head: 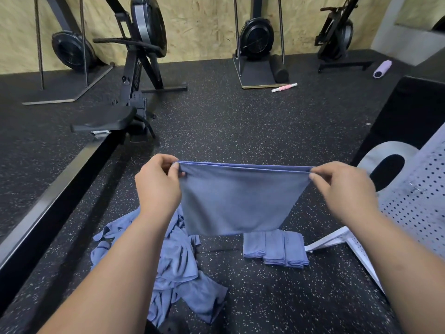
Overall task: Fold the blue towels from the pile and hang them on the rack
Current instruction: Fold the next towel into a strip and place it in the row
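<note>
As I watch the head feed, both hands are up at mid-frame with one blue towel [240,203] stretched between them. The left hand [157,186], at 9 o'clock of the towel, pinches the top left corner, thumb and curled fingers closed on the doubled edge. The right hand [344,189], at 3 o'clock of the towel, pinches the top right corner the same way, fingers curled on the cloth. The towel looks folded in half: two layers show along the top edge, which runs level and taut. The rest hangs straight down. I cannot tell if its bottom edge clears the floor [240,121].

A pile of loose towels [178,268] lies crumpled on the floor at 7 o'clock of the held towel, partly hidden by the left forearm. Folded towels [277,249] sit in three bundles side by side, touching, at 5 o'clock of the held one. They are just beside the foot of a white perforated metal frame [419,208], which fills the 3 to 4 o'clock edge of my view.

Rest: the floor is dark speckled rubber. A rowing machine [134,75] stands at 10 o'clock, its long rail [48,201] running down to 8 o'clock. A black foam roller [279,68] is at 1 o'clock, with a pink stick [284,88] just in front of it. A purple roller [382,68] lies at 2 o'clock, well apart. A chipboard wall [204,25] is at 12 o'clock.
</note>
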